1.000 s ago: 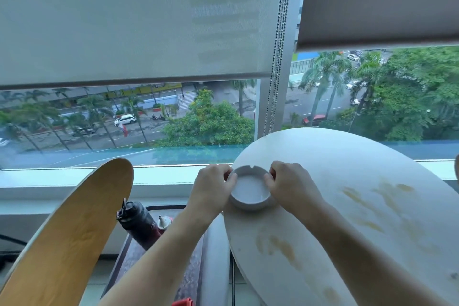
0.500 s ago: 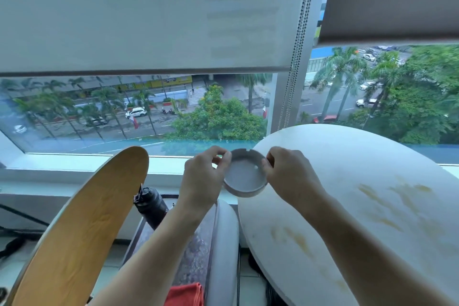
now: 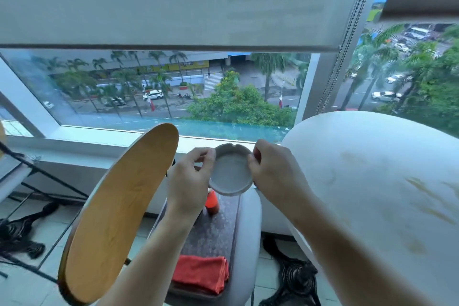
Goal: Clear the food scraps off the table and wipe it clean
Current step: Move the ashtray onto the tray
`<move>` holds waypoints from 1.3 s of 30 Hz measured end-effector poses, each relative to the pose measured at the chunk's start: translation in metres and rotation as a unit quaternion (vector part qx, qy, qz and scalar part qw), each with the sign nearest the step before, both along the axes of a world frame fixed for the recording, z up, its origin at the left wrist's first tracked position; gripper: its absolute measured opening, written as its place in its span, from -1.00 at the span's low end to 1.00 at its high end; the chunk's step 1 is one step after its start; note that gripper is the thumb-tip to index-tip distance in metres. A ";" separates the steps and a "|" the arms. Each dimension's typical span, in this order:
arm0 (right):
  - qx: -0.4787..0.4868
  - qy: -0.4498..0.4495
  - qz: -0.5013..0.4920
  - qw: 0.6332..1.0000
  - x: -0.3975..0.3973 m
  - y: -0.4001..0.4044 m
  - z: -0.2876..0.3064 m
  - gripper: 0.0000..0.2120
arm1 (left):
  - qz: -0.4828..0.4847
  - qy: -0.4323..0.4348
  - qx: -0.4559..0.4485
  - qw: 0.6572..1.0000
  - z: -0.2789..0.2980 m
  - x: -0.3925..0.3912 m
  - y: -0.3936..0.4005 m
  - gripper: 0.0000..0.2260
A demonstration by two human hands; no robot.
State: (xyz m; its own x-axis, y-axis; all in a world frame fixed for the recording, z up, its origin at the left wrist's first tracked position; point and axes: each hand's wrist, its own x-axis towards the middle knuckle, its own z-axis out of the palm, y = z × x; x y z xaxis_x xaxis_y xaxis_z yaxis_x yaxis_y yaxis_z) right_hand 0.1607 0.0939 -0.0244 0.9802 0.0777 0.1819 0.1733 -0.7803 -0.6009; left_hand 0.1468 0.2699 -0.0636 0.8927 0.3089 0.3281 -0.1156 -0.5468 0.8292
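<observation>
Since the earlier frames the ashtray point(image 3: 231, 172) has come up off the surface point(image 3: 372, 181) and travelled leftward with both hands; it is now clear of the surface's edge, held in the air over the grey chair point(image 3: 248, 231) that stands between the surface and a wooden-topped table point(image 3: 119, 208).

The left hand point(image 3: 190, 179) pinches the ashtray's left rim with thumb and fingers curled closed on it, and the right hand point(image 3: 275, 174) grips the right rim the same way, so the dish sits directly between the two hands, roughly level and tipped a little toward the camera. Its bowl looks pale and dusty; whether it holds any scraps cannot be told.

The step in hand appears to be clearing: getting the ashtray off the surface so it can be wiped. The next move calls for a steady, level carry to somewhere it can be set down or emptied, without tilting out any ash.

A folded red cloth point(image 3: 201, 273) lies on the chair seat below and nearer the body than the hands, a likely wiper. To the right of the right hand, the surface shows yellowish-brown smears point(image 3: 432, 204) not yet wiped.
</observation>
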 end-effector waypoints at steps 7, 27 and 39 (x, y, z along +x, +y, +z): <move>-0.005 0.051 0.009 0.999 -0.007 0.049 -0.060 -0.81 | 0.044 0.062 0.016 0.997 -0.048 -0.024 0.041 -0.78; 0.051 0.175 -0.016 0.983 -0.004 0.137 -0.228 -0.79 | 0.067 0.264 -0.119 0.955 -0.183 -0.026 0.112 -0.74; 0.037 0.283 -0.053 0.957 0.018 0.152 -0.305 -0.85 | 0.076 0.347 -0.123 0.927 -0.261 -0.002 0.119 -0.67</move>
State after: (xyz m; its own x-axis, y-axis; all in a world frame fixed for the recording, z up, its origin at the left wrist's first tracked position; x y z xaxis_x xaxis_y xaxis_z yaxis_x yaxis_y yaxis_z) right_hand 0.1786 0.2462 -0.3298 0.9254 -0.0204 -0.3784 -0.2733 -0.7276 -0.6292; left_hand 0.1446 0.3891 -0.3246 0.8025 0.4380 -0.4051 0.5549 -0.2984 0.7766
